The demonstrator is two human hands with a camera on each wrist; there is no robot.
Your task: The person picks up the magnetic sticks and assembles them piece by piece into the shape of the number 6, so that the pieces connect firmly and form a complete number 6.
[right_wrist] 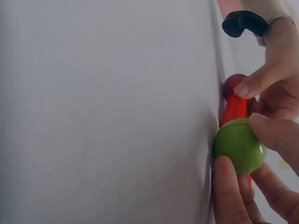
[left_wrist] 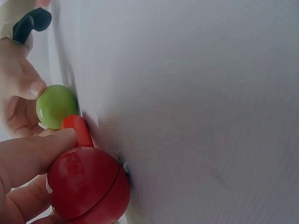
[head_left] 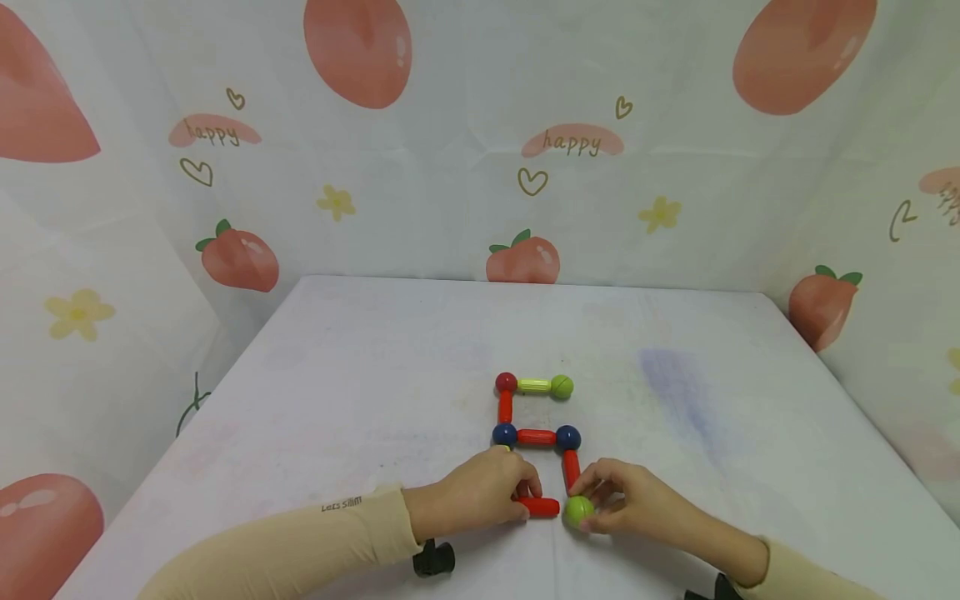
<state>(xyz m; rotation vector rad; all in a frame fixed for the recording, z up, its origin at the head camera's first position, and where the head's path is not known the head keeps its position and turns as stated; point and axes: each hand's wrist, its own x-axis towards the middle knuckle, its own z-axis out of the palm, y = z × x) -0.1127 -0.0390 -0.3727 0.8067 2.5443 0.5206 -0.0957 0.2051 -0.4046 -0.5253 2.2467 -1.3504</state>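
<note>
My left hand point(head_left: 483, 492) grips a red magnetic rod point(head_left: 542, 507) lying level near the front of the shape. A red ball point(left_wrist: 88, 186) sits at that rod's left end, hidden behind the hand in the head view. Between thumb and fingers, my right hand point(head_left: 626, 497) pinches a green ball point(head_left: 579, 511) just right of the rod's free end. Another red rod point(head_left: 572, 471) runs from the green ball up to a blue ball point(head_left: 567, 437). From there a red rod point(head_left: 536, 437) leads left to a second blue ball point(head_left: 505, 434).
Farther back, a red rod point(head_left: 506, 408) rises to a red ball point(head_left: 506, 382), joined by a yellow-green rod point(head_left: 535, 386) to a green ball point(head_left: 562, 386). All lie on a white table point(head_left: 405, 358). Behind hangs a peach-printed curtain point(head_left: 450, 183).
</note>
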